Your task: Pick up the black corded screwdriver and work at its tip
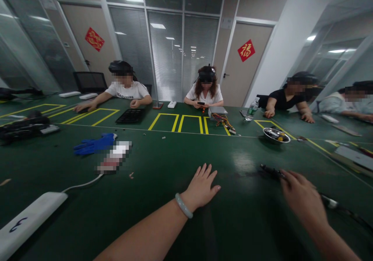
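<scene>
My left hand (201, 187), with a pale bangle on the wrist, lies flat on the green table with its fingers spread and nothing in it. To its right, my right hand (303, 195) is closed round a dark, slender object (272, 170) with a cable (349, 212) on the hand's far side. The tip of that object points left, toward the table's middle. My right fingertips are partly hidden behind the back of the hand.
A white power bank (35, 222) with a cable lies at the left, near a blue glove (94, 144). Farther off are a metal bowl (276, 141) of small parts, a bottle (252, 109), a black tray (131, 116) and coloured wires (220, 120). Several people sit across the table.
</scene>
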### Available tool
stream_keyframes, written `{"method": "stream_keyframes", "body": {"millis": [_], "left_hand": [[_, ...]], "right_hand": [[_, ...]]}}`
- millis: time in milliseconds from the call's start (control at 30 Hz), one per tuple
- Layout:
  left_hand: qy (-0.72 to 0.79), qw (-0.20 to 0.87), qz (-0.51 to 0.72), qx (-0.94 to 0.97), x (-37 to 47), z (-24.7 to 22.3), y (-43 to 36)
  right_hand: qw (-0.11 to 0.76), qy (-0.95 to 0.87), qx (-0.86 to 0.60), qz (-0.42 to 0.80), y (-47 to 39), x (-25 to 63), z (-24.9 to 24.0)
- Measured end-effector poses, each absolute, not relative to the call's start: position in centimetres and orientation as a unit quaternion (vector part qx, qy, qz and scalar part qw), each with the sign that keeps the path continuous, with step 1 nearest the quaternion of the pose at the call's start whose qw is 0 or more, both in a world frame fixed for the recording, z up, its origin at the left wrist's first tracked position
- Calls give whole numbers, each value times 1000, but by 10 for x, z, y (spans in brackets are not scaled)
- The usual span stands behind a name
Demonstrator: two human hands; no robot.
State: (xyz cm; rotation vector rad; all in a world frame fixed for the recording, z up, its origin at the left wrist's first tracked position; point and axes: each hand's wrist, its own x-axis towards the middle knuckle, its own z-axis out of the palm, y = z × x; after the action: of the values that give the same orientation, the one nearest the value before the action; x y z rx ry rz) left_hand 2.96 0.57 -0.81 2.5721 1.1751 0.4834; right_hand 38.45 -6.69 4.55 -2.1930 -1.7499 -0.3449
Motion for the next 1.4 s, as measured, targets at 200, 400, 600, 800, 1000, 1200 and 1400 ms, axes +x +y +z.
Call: {"method": "stream_keyframes", "body": {"millis": [200,400,600,800,1000,1200,1400], "left_hand": [[400,45,143,904,34,-25,10],[384,-70,65,919,35,-33,12],[377,-79,83,919,36,-42,12],[383,-74,79,917,38,-51,14],[364,-45,86,926,34,-47,13],[376,-10,64,924,37,-45,15],[358,38,68,930,34,-28,11]], "right_hand": [[185,-811,-554,33,-48,195,25],[185,-848,-479,130,-55,150,11],[172,-838,-484,184,-51,164,18],[162,-830,-487,220,-51,165,21],[159,-826,-487,236,-51,167,25],[159,-834,-468,245,-51,168,29],[119,-859,-431,250,-47,181,33]]}}
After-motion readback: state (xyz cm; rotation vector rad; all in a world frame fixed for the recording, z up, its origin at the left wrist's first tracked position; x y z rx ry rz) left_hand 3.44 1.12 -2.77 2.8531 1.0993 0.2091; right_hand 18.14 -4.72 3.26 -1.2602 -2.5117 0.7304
